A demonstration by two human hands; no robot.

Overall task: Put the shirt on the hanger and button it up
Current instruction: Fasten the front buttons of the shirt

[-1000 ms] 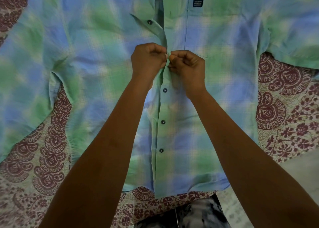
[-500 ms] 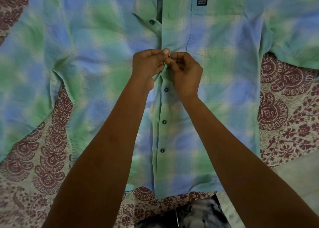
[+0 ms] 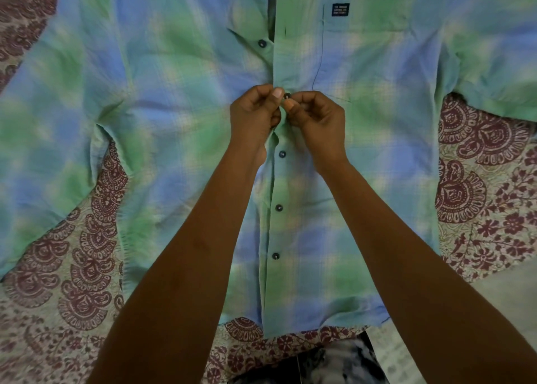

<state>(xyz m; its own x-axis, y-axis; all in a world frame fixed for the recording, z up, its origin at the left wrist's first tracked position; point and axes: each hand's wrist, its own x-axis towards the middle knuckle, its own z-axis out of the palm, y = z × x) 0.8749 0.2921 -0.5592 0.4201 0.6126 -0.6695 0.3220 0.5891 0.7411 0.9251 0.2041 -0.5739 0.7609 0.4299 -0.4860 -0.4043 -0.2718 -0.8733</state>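
A green and blue checked shirt (image 3: 151, 98) lies spread flat, front side up, collar end at the top. Three dark buttons (image 3: 279, 207) below my hands are fastened along the placket. My left hand (image 3: 255, 116) and my right hand (image 3: 316, 119) meet at the placket and pinch the cloth around a dark button (image 3: 287, 95) that shows between the fingertips. Above them the placket stands open with two unfastened buttons (image 3: 262, 43). A chest pocket with a small dark label (image 3: 340, 9) is at the upper right. No hanger is visible.
Under the shirt lies a cream bedsheet (image 3: 52, 282) printed with maroon paisley and flowers. A dark mottled cloth (image 3: 319, 363) sits at the bottom edge near me. A pale plain surface (image 3: 511, 290) shows at the lower right.
My hands have edged slightly up the placket, and the button that was hidden between my fingers now shows through the cloth at my fingertips.
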